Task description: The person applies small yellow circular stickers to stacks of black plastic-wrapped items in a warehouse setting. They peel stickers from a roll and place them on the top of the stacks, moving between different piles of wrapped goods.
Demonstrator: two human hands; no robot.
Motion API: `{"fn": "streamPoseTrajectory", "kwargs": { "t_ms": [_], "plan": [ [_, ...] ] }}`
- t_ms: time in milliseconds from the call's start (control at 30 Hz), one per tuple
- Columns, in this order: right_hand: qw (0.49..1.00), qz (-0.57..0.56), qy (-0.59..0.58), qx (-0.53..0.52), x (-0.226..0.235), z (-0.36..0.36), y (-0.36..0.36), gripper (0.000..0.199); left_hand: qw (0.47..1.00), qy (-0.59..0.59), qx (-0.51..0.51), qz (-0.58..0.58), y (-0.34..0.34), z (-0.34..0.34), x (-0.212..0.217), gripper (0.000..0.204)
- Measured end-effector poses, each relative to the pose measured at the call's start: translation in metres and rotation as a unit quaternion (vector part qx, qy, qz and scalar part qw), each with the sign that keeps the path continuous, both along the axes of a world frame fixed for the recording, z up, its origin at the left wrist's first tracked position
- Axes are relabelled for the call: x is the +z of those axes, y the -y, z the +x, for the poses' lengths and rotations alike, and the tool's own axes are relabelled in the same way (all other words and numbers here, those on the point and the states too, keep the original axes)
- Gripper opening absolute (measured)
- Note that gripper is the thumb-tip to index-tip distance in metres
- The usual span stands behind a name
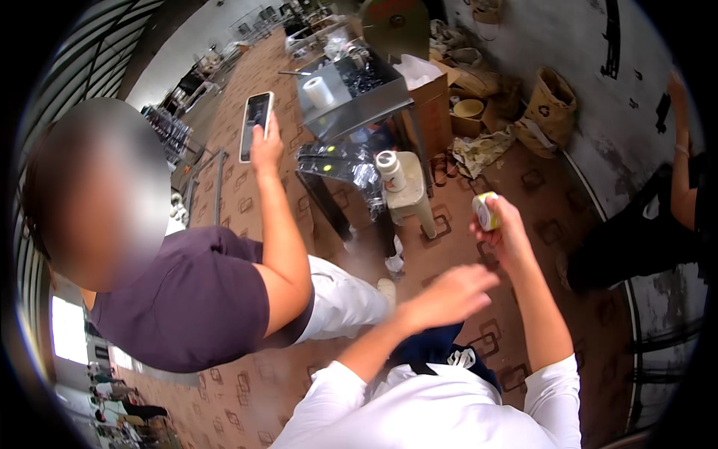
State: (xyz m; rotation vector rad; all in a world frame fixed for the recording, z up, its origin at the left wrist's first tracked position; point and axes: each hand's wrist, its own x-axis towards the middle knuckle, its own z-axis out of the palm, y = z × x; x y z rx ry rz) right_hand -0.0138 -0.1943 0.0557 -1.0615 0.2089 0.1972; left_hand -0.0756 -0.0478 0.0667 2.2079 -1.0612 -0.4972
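My right hand (508, 236) is raised in front of me, closed around a small white and yellow round object (486, 211). Lower and to its left is my left hand (452, 293), blurred, fingers stretched out and holding nothing. Both my forearms come up from white sleeves at the lower edge. A person in a purple shirt (194, 299) stands close on my left, with one hand holding up a phone (256, 124).
Ahead stands a grey metal table (359, 111) with a white roll (319, 91) on it. A white stool (410, 191) carries a white cylinder. Cardboard boxes (430, 105) and brown paper sacks (550, 108) line the wall. Another person in black (658, 224) is at the right edge.
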Motion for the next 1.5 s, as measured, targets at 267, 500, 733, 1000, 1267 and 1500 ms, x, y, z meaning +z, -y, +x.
{"fn": "streamPoseTrajectory", "kwargs": {
  "t_ms": [267, 500, 733, 1000, 1267, 1500],
  "plan": [
    [0.991, 0.026, 0.028, 0.13, 0.031, 0.031, -0.022, 0.023, 0.95, -0.035, 0.271, -0.149, -0.113, -0.023, -0.009, 0.028],
    [0.983, 0.001, -0.009, 0.182, 0.038, 0.036, -0.047, 0.042, 0.923, -0.018, 0.32, -0.214, -0.121, -0.022, -0.02, 0.026],
    [0.957, -0.03, -0.067, 0.28, -0.012, 0.006, -0.052, 0.036, 0.944, -0.088, 0.272, -0.164, -0.104, -0.012, -0.045, 0.027],
    [0.958, -0.018, -0.113, 0.261, -0.05, -0.021, -0.047, 0.03, 0.945, -0.124, 0.253, -0.164, -0.096, 0.0, -0.059, 0.028],
    [0.964, 0.015, -0.13, 0.233, -0.054, -0.025, -0.049, 0.031, 0.948, -0.097, 0.26, -0.159, -0.088, 0.009, -0.064, 0.026],
    [0.967, 0.027, -0.131, 0.218, -0.053, -0.026, -0.048, 0.031, 0.947, -0.097, 0.255, -0.172, -0.085, 0.014, -0.062, 0.025]
  ]
}}
